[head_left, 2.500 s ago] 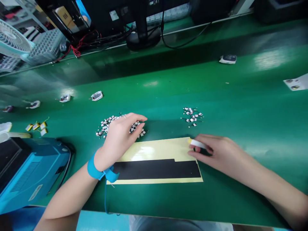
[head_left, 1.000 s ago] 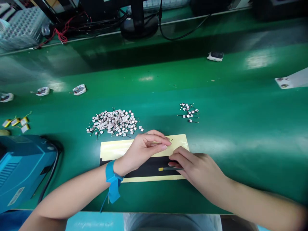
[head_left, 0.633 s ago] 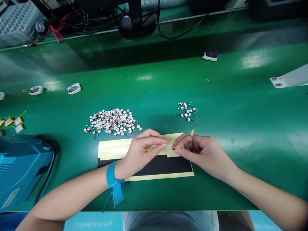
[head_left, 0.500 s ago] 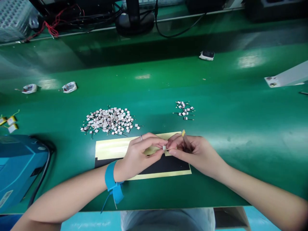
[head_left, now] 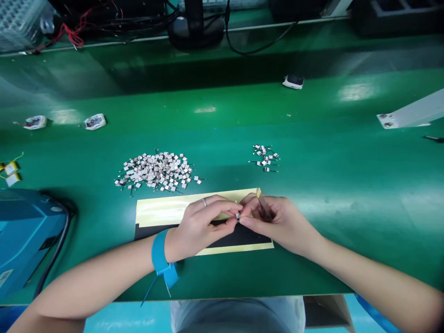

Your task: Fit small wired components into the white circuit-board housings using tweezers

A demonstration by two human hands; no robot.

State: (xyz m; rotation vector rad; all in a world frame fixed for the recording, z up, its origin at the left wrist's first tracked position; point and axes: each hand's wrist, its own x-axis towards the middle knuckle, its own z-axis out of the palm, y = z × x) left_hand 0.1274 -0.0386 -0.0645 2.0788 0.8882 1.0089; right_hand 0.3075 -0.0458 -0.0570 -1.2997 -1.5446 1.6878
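Above a sheet with yellow and black strips, my left hand pinches a small silvery part between thumb and fingertips. A ring and a blue wrist strap are on that hand and arm. My right hand meets it from the right, thumb and forefinger closed at the same part. Tweezers with a yellow patch lie in my right palm, pointing up and away. The fingertips partly hide the small part.
Beyond the sheet lie a large pile of small silvery parts with leads and a smaller group. A blue machine stands at left, a white metal arm at right, a monitor stand at the back.
The small part has turned between the fingertips and shows less of its pale face. Both hands stay together over the sheet. The view has shifted slightly.
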